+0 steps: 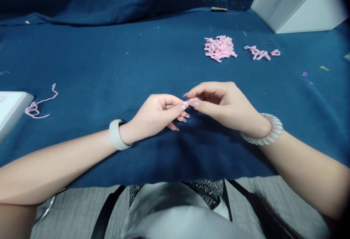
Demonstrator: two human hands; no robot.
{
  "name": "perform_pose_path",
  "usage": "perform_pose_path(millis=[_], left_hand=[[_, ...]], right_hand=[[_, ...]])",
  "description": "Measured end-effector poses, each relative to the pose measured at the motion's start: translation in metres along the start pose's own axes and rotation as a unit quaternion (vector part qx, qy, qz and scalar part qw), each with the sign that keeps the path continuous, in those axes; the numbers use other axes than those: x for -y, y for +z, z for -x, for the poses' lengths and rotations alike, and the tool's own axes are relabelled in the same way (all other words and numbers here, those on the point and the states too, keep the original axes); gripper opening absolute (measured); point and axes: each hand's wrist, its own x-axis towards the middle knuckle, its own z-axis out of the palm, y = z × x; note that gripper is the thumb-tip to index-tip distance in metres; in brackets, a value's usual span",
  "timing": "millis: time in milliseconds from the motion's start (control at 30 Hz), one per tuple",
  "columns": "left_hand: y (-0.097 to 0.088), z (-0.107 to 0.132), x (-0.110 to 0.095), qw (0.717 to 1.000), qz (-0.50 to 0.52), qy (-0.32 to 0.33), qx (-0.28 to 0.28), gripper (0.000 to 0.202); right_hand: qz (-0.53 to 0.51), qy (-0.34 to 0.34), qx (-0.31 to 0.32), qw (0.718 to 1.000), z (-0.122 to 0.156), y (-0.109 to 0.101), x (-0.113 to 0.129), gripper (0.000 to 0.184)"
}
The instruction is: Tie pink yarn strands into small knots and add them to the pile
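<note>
Left hand [156, 114]: pinches pink yarn [188, 102] near front edge of desk [104, 64].
Right hand [232, 105]: pinches it too.
Yarn tension: best light, even.

Blue tablecloth [109, 60]: an angular white box [308, 16] toward the far right corner, a tan strip [219, 9] by the far edge, a purple scrap [304, 74] and yellowish scrap [324, 68] toward the right edge, a white slab [12, 109] leftward.
</note>
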Motion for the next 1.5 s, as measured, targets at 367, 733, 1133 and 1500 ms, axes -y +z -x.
perform_pose_path(millis=[367,733,1133,1500], left_hand=[[0.0027,-0.0009,-0.0033,1.000,-0.023,-0.016,0.008,0.017],[0.0003,-0.0015,-0.0029,0.999,-0.023,-0.019,0.019,0.018],[-0.0012,-0.0025,-0.0019,0.999,0.011,-0.028,0.022,0.019],[-0.0041,-0.0024,0.0002,0.999,0.017,-0.027,0.037,0.021]], right_hand=[[0.152,-0.100,0.004,0.983,0.0009,0.0005,0.0003,0.017],[0.114,-0.042,-0.036,0.992,0.0042,0.0079,-0.0020,0.017],[-0.016,0.011,0.014,1.000,0.0019,0.0034,-0.0005,0.014],[0.014,0.005,0.008,1.000,0.0017,0.0043,-0.0019,0.015]])
